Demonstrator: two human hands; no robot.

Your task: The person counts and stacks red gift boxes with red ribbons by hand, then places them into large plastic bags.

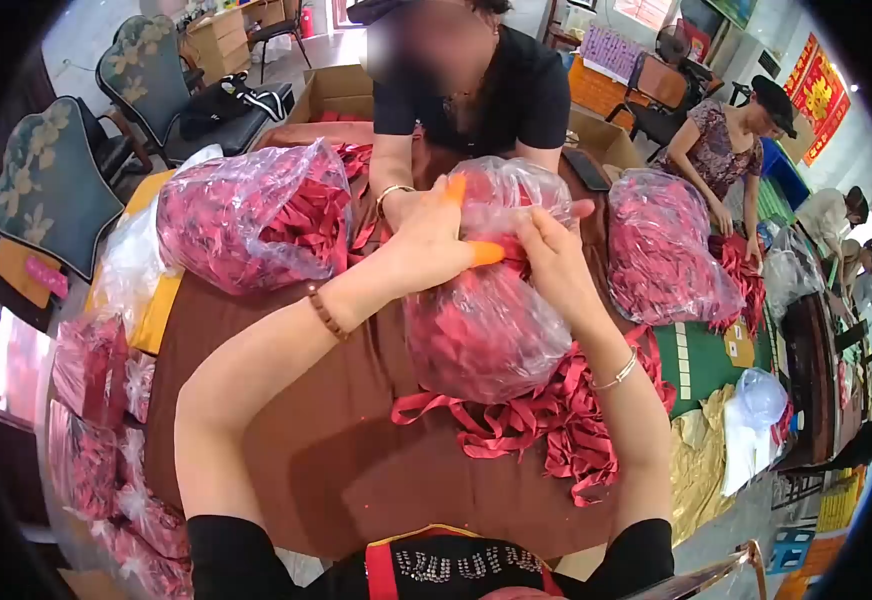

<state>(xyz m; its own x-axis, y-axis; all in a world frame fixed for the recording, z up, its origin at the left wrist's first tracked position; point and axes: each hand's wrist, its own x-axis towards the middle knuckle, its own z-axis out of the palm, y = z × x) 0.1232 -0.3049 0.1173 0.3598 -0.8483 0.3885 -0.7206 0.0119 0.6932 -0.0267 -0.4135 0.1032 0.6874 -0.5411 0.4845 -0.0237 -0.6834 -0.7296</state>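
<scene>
A clear plastic bag (486, 340) full of red ribbons stands on the brown-covered table in front of me. My right hand (556, 265) has its fingers closed on the gathered plastic near the bag's top. Just left of the bag's neck is my left hand (424, 243), thumb and index finger spread, with orange covers on the fingertips. Whether its palm side touches the plastic is hidden. Loose red ribbons (546, 430) lie beside the bag, under my right forearm. Opposite me, a person in black (466, 100) reaches both arms toward the same bag.
A filled ribbon bag (246, 220) lies at left, its mouth spilling ribbons. Another filled bag (661, 240) stands at right, near a person in a patterned top (716, 140). Packed bags (91, 440) are piled at lower left. Chairs (56, 190) stand beyond the table.
</scene>
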